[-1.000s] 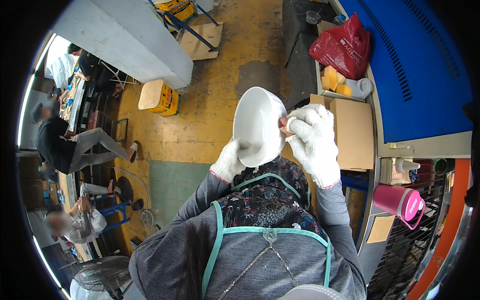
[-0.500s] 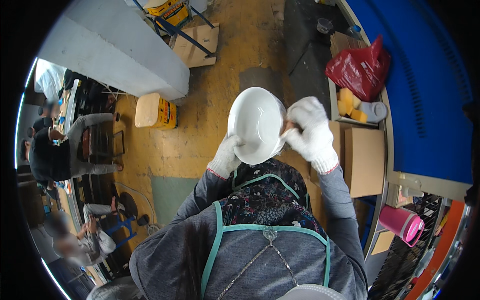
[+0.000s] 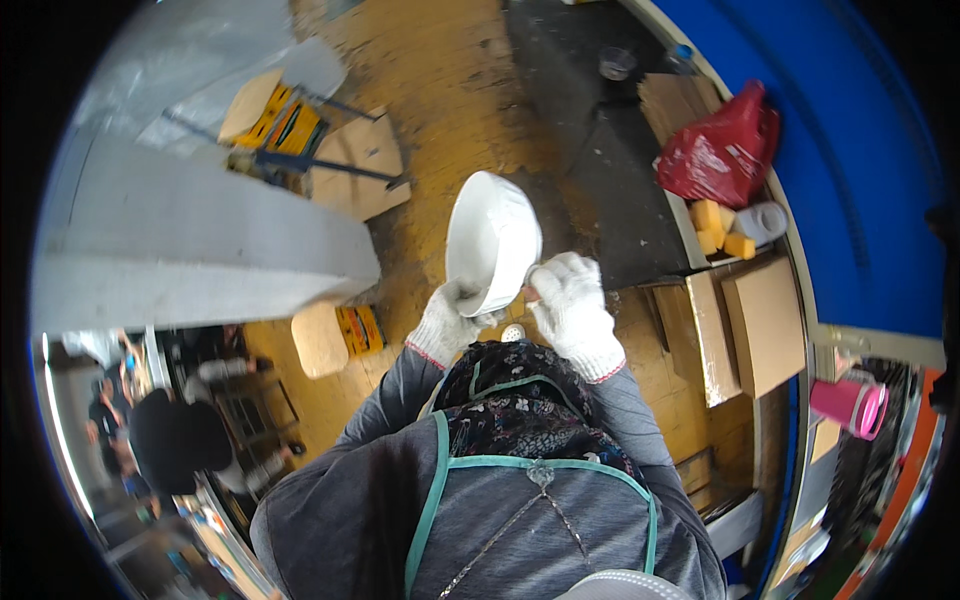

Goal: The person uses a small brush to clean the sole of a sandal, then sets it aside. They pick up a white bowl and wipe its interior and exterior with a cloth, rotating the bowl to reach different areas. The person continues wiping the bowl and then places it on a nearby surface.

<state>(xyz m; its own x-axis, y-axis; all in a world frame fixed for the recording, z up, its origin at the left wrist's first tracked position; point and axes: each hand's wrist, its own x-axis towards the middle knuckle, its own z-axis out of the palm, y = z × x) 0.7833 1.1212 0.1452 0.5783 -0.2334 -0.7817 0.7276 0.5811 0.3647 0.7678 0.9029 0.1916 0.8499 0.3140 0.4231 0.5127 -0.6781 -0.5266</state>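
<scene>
A deep white bowl (image 3: 498, 235), glossy and tilted on its side, is held up in front of my body. My left hand (image 3: 450, 317), in a white knit glove, grips its lower rim, with the thumb inside and the fingers underneath. On the bowl's right, my gloved right hand (image 3: 572, 305) has its fingers curled together close to the outer wall. A small brownish-pink patch shows at its fingertips; I cannot make out whether this is a bare fingertip or a small held thing.
To the right, a red plastic bag (image 3: 718, 145), yellow sponge blocks (image 3: 718, 225) and a white roll (image 3: 765, 222) lie beside a blue surface (image 3: 850, 200). Cardboard boxes (image 3: 762, 325) stand below. A wooden-topped stool (image 3: 322, 338) and a grey pillar (image 3: 200, 225) are at left, with people beyond.
The bowl has tilted further, showing more of its outer wall, and shifted slightly left. My right hand has moved left and down with it. The whole view has turned.
</scene>
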